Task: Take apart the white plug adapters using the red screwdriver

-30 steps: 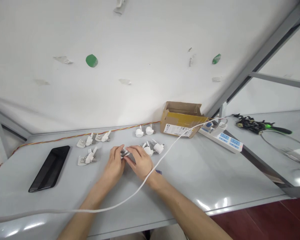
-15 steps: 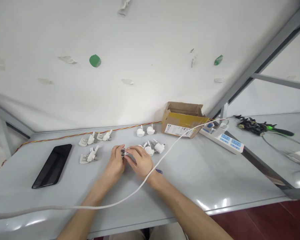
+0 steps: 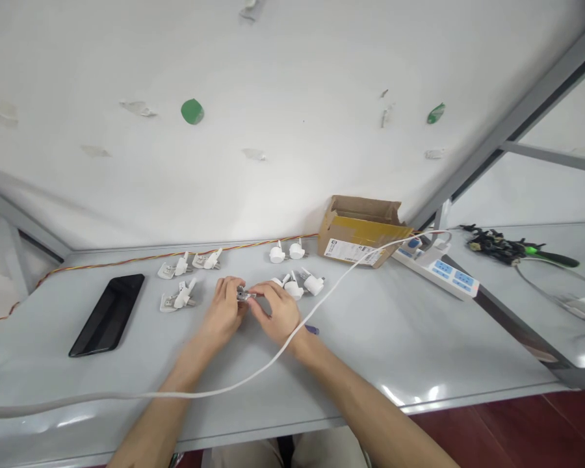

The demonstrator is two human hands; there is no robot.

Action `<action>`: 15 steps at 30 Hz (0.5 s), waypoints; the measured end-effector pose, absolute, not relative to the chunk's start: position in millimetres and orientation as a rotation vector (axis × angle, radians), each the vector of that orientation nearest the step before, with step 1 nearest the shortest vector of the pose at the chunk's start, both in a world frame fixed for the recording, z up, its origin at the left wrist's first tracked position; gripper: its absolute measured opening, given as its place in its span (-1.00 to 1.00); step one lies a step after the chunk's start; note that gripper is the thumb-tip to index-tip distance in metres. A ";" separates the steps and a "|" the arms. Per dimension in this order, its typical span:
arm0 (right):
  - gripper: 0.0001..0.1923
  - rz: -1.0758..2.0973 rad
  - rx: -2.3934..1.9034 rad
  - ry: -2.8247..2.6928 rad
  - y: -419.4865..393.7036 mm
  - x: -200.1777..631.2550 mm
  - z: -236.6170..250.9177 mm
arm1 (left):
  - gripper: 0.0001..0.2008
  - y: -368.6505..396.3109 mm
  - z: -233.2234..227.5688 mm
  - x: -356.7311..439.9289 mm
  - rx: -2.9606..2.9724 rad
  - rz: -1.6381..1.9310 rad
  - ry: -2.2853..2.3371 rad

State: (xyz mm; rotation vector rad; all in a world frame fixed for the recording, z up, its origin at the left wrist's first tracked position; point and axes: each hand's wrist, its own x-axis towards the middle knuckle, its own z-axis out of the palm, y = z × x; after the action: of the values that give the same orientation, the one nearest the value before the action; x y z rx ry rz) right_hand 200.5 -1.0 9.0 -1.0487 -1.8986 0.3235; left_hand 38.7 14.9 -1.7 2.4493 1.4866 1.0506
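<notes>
My left hand (image 3: 225, 307) and my right hand (image 3: 277, 313) meet over the middle of the table. Between their fingertips is a small white plug part (image 3: 244, 294) with dark and metallic bits inside; fingers cover much of it. Left of my hands lie several opened white plugs with prongs, among them one plug (image 3: 180, 296) at the front and another (image 3: 208, 259) farther back. Just beyond my right hand are more white plug pieces, including a rounded one (image 3: 313, 282). Two small white pieces (image 3: 277, 252) stand behind these. A blue-purple object (image 3: 312, 329) partly shows beside my right wrist.
A black phone (image 3: 108, 315) lies at left. An open cardboard box (image 3: 361, 234) and a white power strip (image 3: 439, 270) are at the back right. One white cable (image 3: 253, 380) crosses over my forearms. Black clips and a green-handled tool (image 3: 556, 257) lie farther right.
The plug part has turned a little in my fingers, and more of its metallic inside shows. My view has shifted slightly; the other things on the table stay put.
</notes>
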 end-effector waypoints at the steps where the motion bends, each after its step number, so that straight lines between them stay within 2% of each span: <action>1: -0.85 0.339 -1.050 -1.892 -1.2 200.5 9.5 | -0.60 14.6 -1.9 39.0 2.443 1.050 1.485; 6: -0.87 0.383 -1.057 -1.848 -2.2 199.5 11.8 | -0.57 14.2 -4.5 39.8 2.457 1.065 1.465; 15: -0.91 0.505 -1.123 -1.722 -3.4 194.7 15.6 | -0.64 14.9 -4.6 39.0 2.534 0.999 1.474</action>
State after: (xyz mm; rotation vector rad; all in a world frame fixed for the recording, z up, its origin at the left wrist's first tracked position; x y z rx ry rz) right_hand 194.7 -3.4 15.6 -1.1234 -1.7222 0.5053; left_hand 39.0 14.9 -4.6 2.5345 1.4745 0.9991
